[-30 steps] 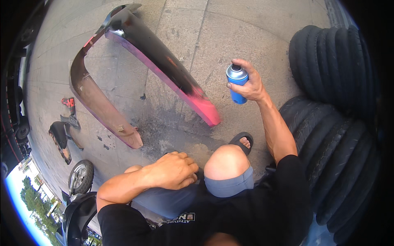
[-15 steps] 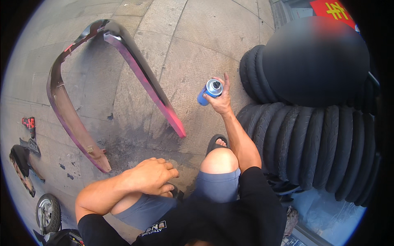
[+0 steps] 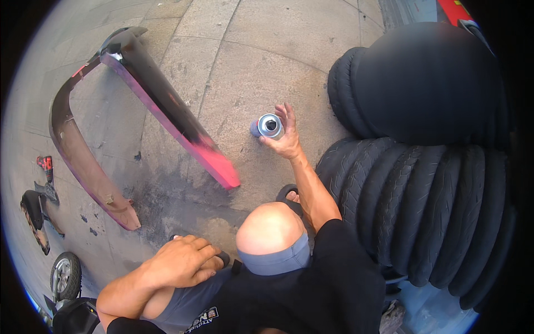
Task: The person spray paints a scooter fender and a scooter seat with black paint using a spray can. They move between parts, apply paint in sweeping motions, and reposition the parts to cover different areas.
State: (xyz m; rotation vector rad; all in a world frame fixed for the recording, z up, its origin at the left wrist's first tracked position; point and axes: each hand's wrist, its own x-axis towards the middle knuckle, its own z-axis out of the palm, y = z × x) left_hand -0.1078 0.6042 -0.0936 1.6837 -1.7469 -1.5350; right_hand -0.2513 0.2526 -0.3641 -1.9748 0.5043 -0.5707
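My right hand [image 3: 285,136] is wrapped around a spray can [image 3: 270,127], tilted so its silver top and dark nozzle face me. The can is held over the pavement, right of a long bent plastic panel [image 3: 167,106]. The panel is black on its right arm, with bright pink at the near end and along the inner edge. Its left arm shows a dull brownish inside. A gap separates the can from the pink end. My left hand [image 3: 181,261] lies over my left leg with loosely bent fingers, holding nothing visible; its fingertips are partly hidden.
Black tyres [image 3: 400,200] stand in rows close to my right arm. A large dark round shape [image 3: 434,83] is blurred behind them. To the left lie a red and black power drill [image 3: 45,167], dark plastic parts [image 3: 34,217] and a small wheel [image 3: 65,275]. Dark stains mark the pavement [image 3: 167,206].
My right hand has moved a little left, and the can now shows its top more directly. My left hand has shifted left and down. The whole view has shifted slightly.
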